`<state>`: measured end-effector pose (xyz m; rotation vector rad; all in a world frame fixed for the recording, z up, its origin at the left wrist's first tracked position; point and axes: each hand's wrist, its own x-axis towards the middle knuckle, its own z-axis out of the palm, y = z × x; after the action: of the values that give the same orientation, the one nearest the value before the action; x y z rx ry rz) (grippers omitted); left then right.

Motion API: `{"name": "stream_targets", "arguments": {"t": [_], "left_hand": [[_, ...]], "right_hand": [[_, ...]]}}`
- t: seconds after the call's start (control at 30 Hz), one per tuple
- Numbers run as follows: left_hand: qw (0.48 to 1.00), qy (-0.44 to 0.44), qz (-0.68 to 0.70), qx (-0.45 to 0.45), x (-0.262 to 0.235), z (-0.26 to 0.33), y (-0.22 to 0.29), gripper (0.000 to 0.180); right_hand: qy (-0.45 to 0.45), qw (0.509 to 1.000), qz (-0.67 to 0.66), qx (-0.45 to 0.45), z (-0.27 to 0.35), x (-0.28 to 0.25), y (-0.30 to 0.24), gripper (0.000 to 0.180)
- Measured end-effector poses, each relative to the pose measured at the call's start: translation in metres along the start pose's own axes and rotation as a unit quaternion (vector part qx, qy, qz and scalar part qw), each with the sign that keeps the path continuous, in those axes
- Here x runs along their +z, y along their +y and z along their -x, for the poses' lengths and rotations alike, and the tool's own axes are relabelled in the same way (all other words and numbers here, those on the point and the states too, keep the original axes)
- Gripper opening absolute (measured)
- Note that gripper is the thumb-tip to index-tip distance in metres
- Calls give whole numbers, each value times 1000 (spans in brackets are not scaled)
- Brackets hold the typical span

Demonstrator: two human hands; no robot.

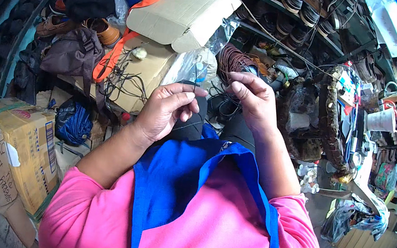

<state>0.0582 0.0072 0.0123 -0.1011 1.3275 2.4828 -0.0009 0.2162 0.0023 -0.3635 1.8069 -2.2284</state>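
My left hand (173, 105) is closed in a pinch, thumb against forefinger. A thin dark cord (196, 77) stands up from between its fingertips. My right hand (255, 100) is raised a short way to the right, its thumb and forefinger brought together. Whatever its fingertips hold is too small to make out. Loose black cords (126, 83) lie tangled on a flat piece of cardboard (159, 61) beyond my left hand. More black cord (222, 106) hangs in loops between my hands, over my dark-clad legs.
A bundle of brown cord (232, 60) lies behind my right hand. An orange strap (111, 60) and a dark bag (73, 52) are at the left, above a cardboard box (26, 139). Shoes (299, 9) fill the far shelves. A cluttered machine (363, 168) stands right.
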Motion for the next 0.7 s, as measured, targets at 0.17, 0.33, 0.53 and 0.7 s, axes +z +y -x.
{"name": "stream_targets", "arguments": {"t": [0.17,0.33,0.53,0.7], "left_hand": [[999,12,-40,-16,16,-4,-3,25],[997,22,-69,-21,24,-7,-6,23],[997,27,-75,-24,27,-8,-7,24],[997,21,-74,-24,26,-8,-4,25]], "right_hand": [[14,991,-95,-89,11,2,3,24],[35,974,-211,-75,16,14,5,17],[39,970,-231,-59,15,17,13,13],[19,971,-229,-63,13,17,15,12]]}}
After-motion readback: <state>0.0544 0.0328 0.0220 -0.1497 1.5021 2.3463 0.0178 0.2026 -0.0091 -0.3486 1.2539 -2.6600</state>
